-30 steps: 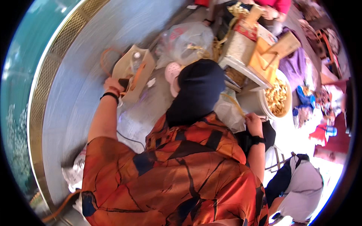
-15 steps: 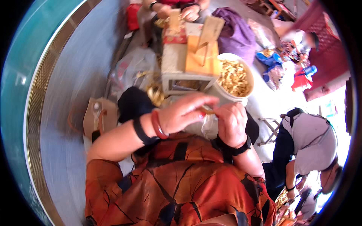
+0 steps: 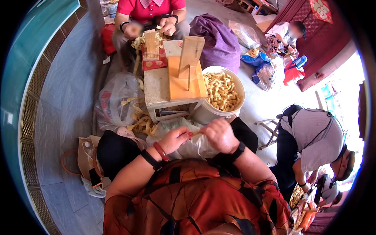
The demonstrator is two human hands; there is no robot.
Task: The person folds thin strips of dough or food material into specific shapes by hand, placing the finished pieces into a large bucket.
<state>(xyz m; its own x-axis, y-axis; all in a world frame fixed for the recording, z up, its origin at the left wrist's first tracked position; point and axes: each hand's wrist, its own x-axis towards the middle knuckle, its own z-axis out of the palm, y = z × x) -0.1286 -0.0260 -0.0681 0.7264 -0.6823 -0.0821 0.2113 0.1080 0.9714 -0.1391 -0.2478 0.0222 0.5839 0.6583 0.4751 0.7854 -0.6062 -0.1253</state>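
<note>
Between my hands, above my lap, runs a short pale yellow strip (image 3: 196, 133). Its left end is pinched by the thumb and fingers of my left hand (image 3: 175, 140). My right hand (image 3: 221, 135) is curled into a fist around the other end, hiding it. Just beyond sits a white bucket (image 3: 204, 114) holding many folded yellow pieces (image 3: 223, 92). Left of the bucket, a low table (image 3: 156, 88) carries an orange board (image 3: 178, 94) with an upright wooden plank (image 3: 191, 55) and a thin peg (image 3: 189, 78).
Loose yellow strips (image 3: 144, 124) lie by a clear plastic bag (image 3: 119, 102) left of the table. Across it, a person in red (image 3: 150, 11) works at a second wooden plank (image 3: 151, 45). A purple sack (image 3: 215, 41) stands behind the bucket. Another person (image 3: 313, 133) bends at the right.
My hands have come down toward my lap. The left fingers, stretched out before, now pinch the strip, and the right hand has turned knuckles up. The whole view has shifted.
</note>
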